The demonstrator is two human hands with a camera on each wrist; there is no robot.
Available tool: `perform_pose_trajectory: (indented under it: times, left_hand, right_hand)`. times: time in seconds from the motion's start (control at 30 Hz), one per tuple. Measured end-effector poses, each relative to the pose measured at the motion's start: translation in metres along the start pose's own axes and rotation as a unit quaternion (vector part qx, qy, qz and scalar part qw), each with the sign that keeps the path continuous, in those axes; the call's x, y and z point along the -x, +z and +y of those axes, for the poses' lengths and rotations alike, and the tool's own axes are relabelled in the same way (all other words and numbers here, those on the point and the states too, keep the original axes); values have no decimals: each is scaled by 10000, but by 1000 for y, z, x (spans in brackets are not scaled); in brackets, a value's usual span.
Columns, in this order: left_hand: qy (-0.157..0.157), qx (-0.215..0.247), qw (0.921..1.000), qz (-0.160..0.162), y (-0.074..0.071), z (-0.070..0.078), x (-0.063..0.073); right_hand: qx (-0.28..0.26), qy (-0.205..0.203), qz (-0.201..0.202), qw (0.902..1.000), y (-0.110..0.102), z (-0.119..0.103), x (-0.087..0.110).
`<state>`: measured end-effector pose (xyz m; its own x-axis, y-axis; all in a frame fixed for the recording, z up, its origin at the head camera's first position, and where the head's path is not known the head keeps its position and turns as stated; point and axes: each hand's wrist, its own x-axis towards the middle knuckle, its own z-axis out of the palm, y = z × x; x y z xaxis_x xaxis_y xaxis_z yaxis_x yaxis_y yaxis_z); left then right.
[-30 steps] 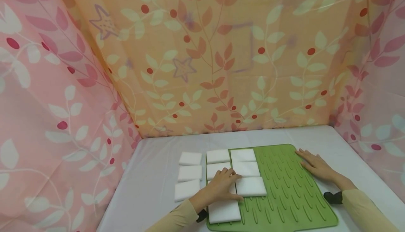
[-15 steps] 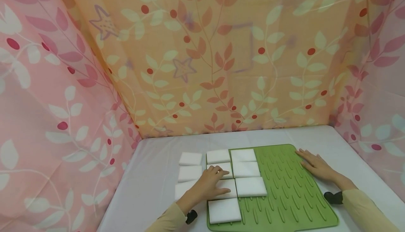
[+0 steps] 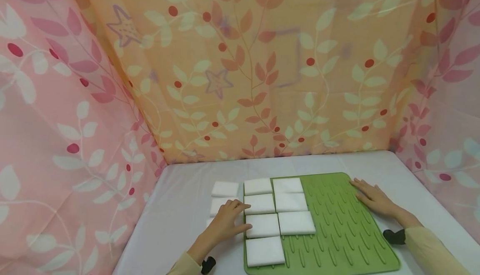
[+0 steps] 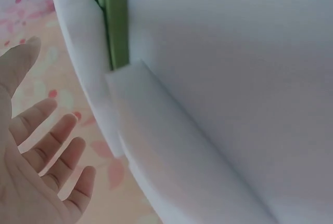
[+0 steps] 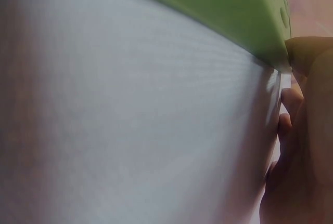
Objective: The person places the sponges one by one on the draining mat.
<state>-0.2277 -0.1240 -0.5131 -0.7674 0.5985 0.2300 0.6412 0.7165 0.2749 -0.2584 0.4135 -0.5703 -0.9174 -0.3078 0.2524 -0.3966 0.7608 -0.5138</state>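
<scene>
My left hand (image 3: 226, 220) hovers over the mat's left edge with its fingers spread and nothing in its grasp; in the left wrist view the palm and fingers (image 4: 46, 151) are bare. Below and left of it, a column of white sponge-like blocks (image 3: 225, 189) lies on the table, partly hidden by the hand. On the green ridged mat (image 3: 337, 225), several more blocks (image 3: 263, 226) stand in two columns, the left one longer than the right. My right hand (image 3: 375, 198) rests along the mat's right edge, fingers touching it, as the right wrist view also shows.
A white cloth (image 3: 180, 208) covers the table. Patterned curtains close in the back (image 3: 255, 112) and both sides. A black strap piece (image 3: 394, 236) sits at the right wrist, with another (image 3: 208, 265) at the left wrist.
My left hand has drawn back leftward from the blocks on the mat to the mat's left edge, uncovering the left column. My right hand stays at the right edge.
</scene>
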Motion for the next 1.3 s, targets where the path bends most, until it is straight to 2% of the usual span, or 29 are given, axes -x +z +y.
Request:
perform_pose_trajectory:
  times: [0.23,0.57,0.8,1.03,1.2,1.3]
  left_hand:
    - [-194,-38,9996,186,-1,-15,17]
    - [-673,-53,9965,496,-4,-38,48]
    - [-973,-95,9934,607,-11,-51,71]
    - [-1145,-141,9925,392,-14,-63,85]
    - [-1161,-211,9929,141,-13,-70,90]
    - [-1136,-83,9935,28,-15,-72,92]
  right_hand:
    - [50,33,-32,10000,0,1,0]
    - [43,61,-88,9999,-1,-1,0]
    - [48,74,-89,9999,-1,1,1]
    - [62,90,-108,9999,-1,2,0]
    - [42,96,-116,9999,-1,2,0]
    - [61,98,-103,9999,0,2,0]
